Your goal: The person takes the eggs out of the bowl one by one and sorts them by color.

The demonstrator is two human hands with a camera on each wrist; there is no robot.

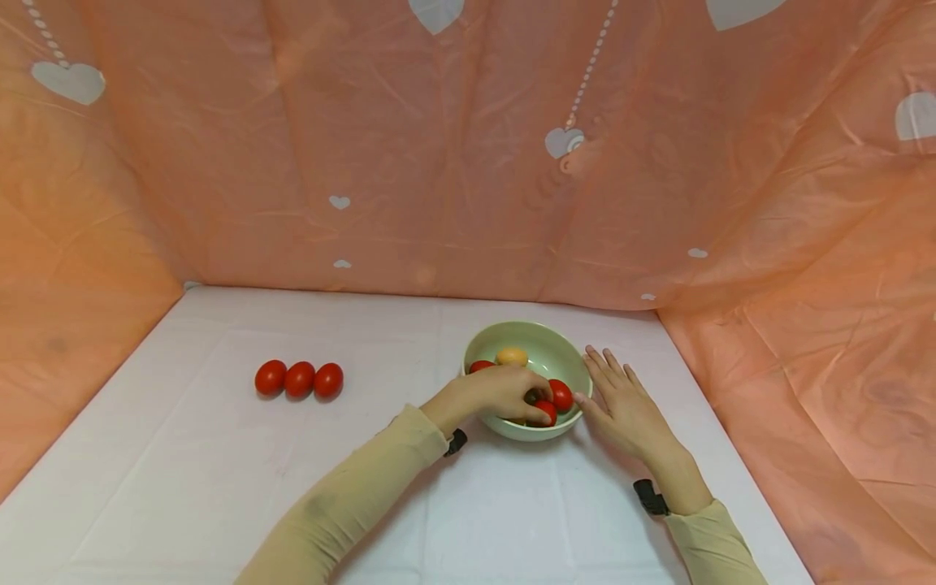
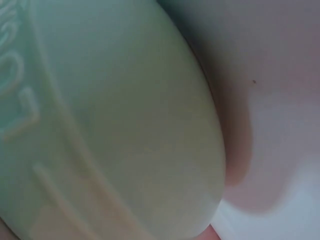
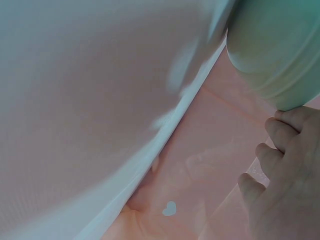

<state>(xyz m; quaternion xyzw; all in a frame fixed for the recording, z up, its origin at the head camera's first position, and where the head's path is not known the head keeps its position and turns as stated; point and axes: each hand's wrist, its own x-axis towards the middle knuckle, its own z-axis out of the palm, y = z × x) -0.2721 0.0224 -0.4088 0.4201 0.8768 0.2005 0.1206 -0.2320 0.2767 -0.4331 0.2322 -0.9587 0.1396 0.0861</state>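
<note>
A pale green bowl (image 1: 522,433) stands on the table right of centre, holding several small tomatoes. My left hand (image 1: 504,390) reaches over its left rim, with thumb and fingers curved about a red tomato (image 1: 544,413) inside. Another red tomato (image 1: 561,395) lies just beyond the fingertips, and a dark one (image 1: 531,396) shows partly under the hand. At the back of the bowl are a yellow tomato (image 1: 512,356) and a red tomato (image 1: 481,366). Straight-fingered, my right hand (image 1: 621,406) rests against the bowl's right side. In the left wrist view the bowl wall (image 2: 150,115) hides the left fingers.
Three red tomatoes (image 1: 300,379) lie in a row on the white tablecloth (image 1: 219,471), toward the left. An orange curtain with white hearts (image 1: 453,162) encloses the table at the back and both sides.
</note>
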